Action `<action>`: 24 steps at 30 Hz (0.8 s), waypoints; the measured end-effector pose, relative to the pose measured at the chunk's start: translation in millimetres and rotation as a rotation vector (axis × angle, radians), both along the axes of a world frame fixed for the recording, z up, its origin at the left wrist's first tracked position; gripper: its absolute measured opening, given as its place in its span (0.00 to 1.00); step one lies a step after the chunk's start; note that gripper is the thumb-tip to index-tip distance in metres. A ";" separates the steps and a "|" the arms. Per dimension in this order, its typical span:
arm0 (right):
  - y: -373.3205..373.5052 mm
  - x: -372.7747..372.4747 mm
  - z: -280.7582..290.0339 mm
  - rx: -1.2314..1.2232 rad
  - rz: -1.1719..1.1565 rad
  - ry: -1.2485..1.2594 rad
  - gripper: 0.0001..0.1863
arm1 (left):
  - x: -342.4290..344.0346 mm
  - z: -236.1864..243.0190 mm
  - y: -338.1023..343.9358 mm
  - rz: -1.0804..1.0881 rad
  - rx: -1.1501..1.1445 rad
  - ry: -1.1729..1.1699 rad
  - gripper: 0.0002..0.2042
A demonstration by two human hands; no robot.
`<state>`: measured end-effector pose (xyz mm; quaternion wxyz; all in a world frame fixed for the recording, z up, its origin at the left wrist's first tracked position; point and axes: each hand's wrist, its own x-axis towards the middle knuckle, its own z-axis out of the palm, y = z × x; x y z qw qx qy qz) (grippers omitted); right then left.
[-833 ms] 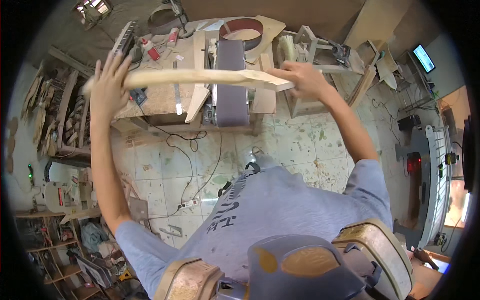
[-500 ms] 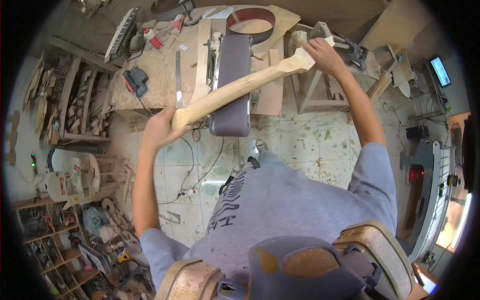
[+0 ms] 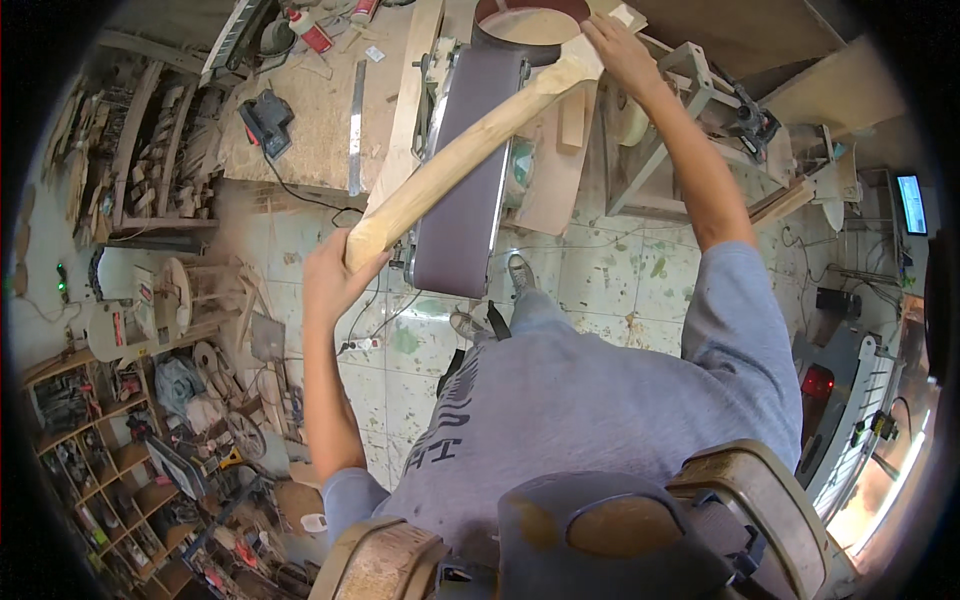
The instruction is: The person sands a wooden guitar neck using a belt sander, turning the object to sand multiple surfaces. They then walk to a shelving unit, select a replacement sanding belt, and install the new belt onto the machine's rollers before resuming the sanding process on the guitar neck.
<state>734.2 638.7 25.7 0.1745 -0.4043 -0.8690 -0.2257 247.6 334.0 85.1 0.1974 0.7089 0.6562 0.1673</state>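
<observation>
A long, pale wooden piece, shaped like a furniture leg with a flared knobbly end, slants across the belt sander. Whether it touches the brown belt, I cannot tell. My left hand grips its near, blunt end just left of the belt, thumb stretched along the underside. At the far right end, my right hand is wrapped over the flared part. Behind that end stands a round sanding-belt loop, partly cut off by the frame's top.
Left of the sander, the dusty workbench bears a black power tool, a metal ruler and a red-and-white bottle. A wooden stand is at right. Cables and a power strip lie on the tiled floor.
The wooden piece slants more steeply, its right end further away. My right hand has moved away with it, and my left hand sits slightly further right. The whole view has shifted.
</observation>
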 end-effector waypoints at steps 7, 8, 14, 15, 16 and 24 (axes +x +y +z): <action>-13.4 -56.7 1.7 0.008 0.074 0.028 0.21 | -36.7 13.0 -39.2 0.040 -0.022 0.000 0.23; -18.4 -64.7 4.6 0.004 0.072 0.033 0.21 | -42.1 13.3 -45.0 0.042 -0.020 -0.003 0.23; -52.8 -100.2 13.5 0.040 0.081 0.054 0.22 | -70.0 16.1 -76.1 0.052 -0.033 0.010 0.23; -59.9 -106.3 14.1 0.045 0.082 0.056 0.22 | -74.8 14.7 -82.2 0.048 -0.021 -0.003 0.23; -66.1 -112.3 15.0 0.049 0.083 0.058 0.21 | -79.6 13.9 -88.3 0.045 -0.009 -0.016 0.23; -94.9 -135.3 9.2 0.016 0.055 0.065 0.19 | -114.1 28.0 -117.0 0.022 -0.178 -0.001 0.23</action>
